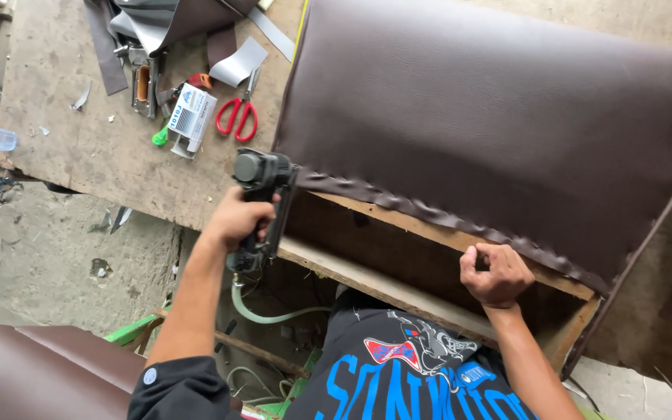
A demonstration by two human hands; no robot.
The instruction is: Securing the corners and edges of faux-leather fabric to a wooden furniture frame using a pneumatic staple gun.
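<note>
The person stands over a wooden frame (445,233) that rests partly on a worn tabletop (79,148), with dark brown leatherette (491,109) stretched across its top side. The left hand (236,220) has a closed grip around the handle of a black pneumatic stapler (262,190), whose nose is set against the near rail at the frame's left corner; a pale green air hose (274,315) runs down from the tool. The right hand (495,274) is closed in a pinch on the leatherette's folded edge (429,214) further along the same rail, holding it against the wood.

As for progress, the covering already lies smooth over the broad face, and its edge is wrapped over the near rail in a puckered, scalloped line running from the stapler to beyond the right hand. That puckering suggests the edge is tacked at intervals, though individual staples are too small to make out. The inside of the frame is open and bare wood, and a loose flap of material hangs at the right end, so that end seems unfinished. It looks as if the near edge is partly fastened, with the corners and trimming left to do.

Further back on the tabletop lie red-handled scissors (236,117), a white box (191,113), a second metal stapler (144,82) and offcuts of material (239,62).
</note>
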